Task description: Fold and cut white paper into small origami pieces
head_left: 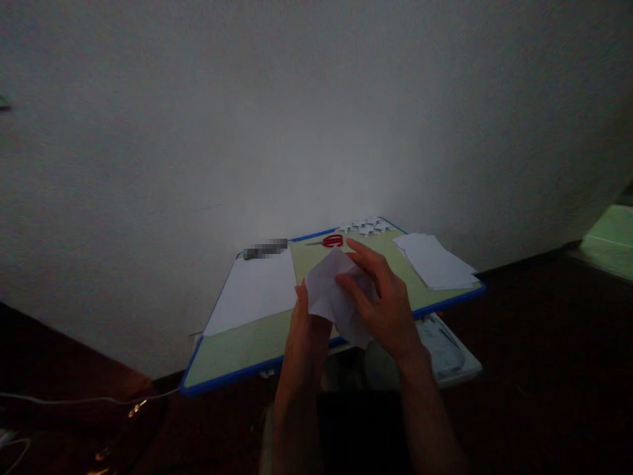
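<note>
A creased sheet of white paper (324, 280) is held up in front of me, above the near part of a small table. My left hand (309, 323) grips it from below and the left, its thumb at the paper's left edge. My right hand (388, 300) is closed on the paper's right side, thumb lying on the face and index finger curved over the top. Some fingers of both hands are hidden behind the paper. Just beyond it on the table lie scissors (332, 241) with red handles, their blades pointing left.
The pale green tabletop (237, 359) has a blue rim. Several white star-like paper pieces (368, 226) lie at its back edge. A paper stack (438, 260) is on the right, a large white sheet (257, 290) on the left. A white tray (457, 376) sits below; a cable (89, 399) runs left.
</note>
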Available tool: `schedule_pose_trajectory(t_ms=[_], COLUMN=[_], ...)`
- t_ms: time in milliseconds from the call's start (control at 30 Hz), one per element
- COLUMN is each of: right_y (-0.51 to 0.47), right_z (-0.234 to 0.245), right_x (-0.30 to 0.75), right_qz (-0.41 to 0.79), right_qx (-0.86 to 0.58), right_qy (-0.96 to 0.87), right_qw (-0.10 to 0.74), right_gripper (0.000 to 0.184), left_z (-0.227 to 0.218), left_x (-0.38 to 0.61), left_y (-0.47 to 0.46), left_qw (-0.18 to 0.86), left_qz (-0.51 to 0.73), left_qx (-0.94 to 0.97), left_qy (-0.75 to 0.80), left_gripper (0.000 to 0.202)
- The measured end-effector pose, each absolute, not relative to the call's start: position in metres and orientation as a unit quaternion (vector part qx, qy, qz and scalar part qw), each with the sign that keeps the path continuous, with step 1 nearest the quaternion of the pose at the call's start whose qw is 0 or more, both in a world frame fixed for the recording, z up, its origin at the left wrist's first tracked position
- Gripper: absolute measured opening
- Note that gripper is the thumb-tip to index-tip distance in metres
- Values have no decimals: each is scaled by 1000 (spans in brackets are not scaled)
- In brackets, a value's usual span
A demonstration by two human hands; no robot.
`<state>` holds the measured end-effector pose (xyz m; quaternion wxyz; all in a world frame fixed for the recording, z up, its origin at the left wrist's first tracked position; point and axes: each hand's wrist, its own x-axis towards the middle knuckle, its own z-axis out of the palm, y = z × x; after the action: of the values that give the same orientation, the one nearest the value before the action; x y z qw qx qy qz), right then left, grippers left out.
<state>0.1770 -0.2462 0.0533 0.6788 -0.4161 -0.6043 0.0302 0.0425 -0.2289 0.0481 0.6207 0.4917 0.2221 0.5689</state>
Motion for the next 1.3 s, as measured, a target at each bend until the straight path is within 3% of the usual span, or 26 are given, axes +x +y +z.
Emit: schedule_pose_trajectory(t_ms=[67,167,300,500,667,833,1033,1300], right_y=[-244,-243,-243,-245,-249,-255,-262,-268], right_z=[53,54,55,52,54,59,63,66], right_x=[176,177,178,175,179,181,187,184], right_qz=[20,-2,0,50,61,72,5,22], right_qx=[-416,-407,-396,-440,-435,-399,-397,-400], right_qy=[-596,-615,-631,-550,-600,-642,-671,-680], right_qw=[687,675,667,708,668,650,626,614], right_gripper=[41,19,23,22,21,32,25,13], left_z=[47,49,53,52,47,48,51,51], left_x=[44,41,36,39,42,43,43,45], left_y=[-228,-227,-231,-243,-239,-234,-231,-227], left_qw=[687,740,754,674,581,535,545,489], left_qz=[558,543,536,505,522,561,619,670], left_qx=[423,359,343,518,593,580,501,464], left_qy=[194,169,164,149,194,250,263,311], left_gripper=[61,59,56,66,65,56,57,55])
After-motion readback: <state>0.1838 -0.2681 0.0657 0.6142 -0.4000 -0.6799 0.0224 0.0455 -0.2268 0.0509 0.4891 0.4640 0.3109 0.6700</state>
